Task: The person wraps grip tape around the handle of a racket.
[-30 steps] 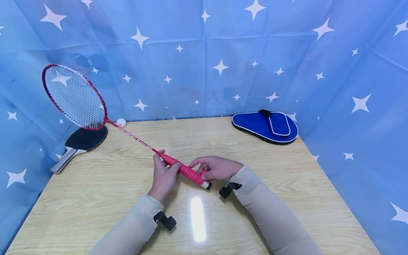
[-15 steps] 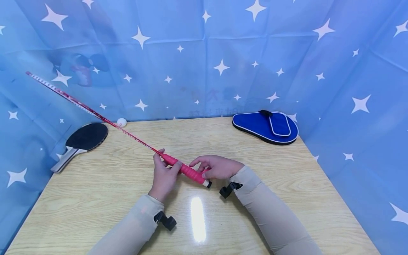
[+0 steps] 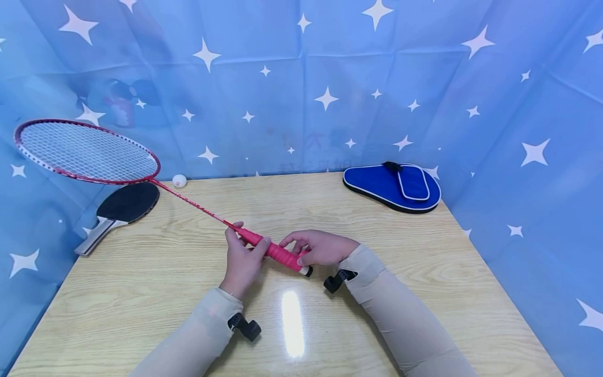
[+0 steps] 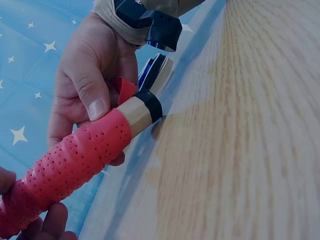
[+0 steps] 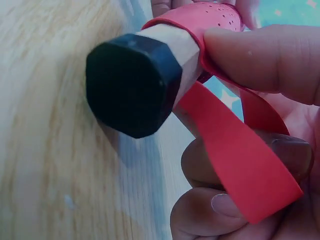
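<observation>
A red and white badminton racket (image 3: 85,152) slants across the head view, its strung head raised at the far left. My left hand (image 3: 242,267) grips the upper handle between thumb and fingers. Red perforated grip tape (image 4: 75,155) is wound over most of the handle. Near the butt, my right hand (image 3: 327,247) has its thumb pressed on the tape, while a loose tape tail (image 5: 245,160) hangs among its curled fingers in the right wrist view. A pale bare band (image 4: 134,115) shows between the tape and the black butt cap (image 5: 125,85).
A black table tennis paddle (image 3: 129,203) lies at the left edge of the wooden table (image 3: 424,272), near a white ball (image 3: 179,180). At the back right rests a blue paddle case (image 3: 391,186). Blue star-patterned curtain (image 3: 301,94) encloses the back and sides.
The racket has turned about its shaft: its head stood tilted, then edge-on, and now shows a flatter face reaching farther left. Both hands stay in nearly the same place.
</observation>
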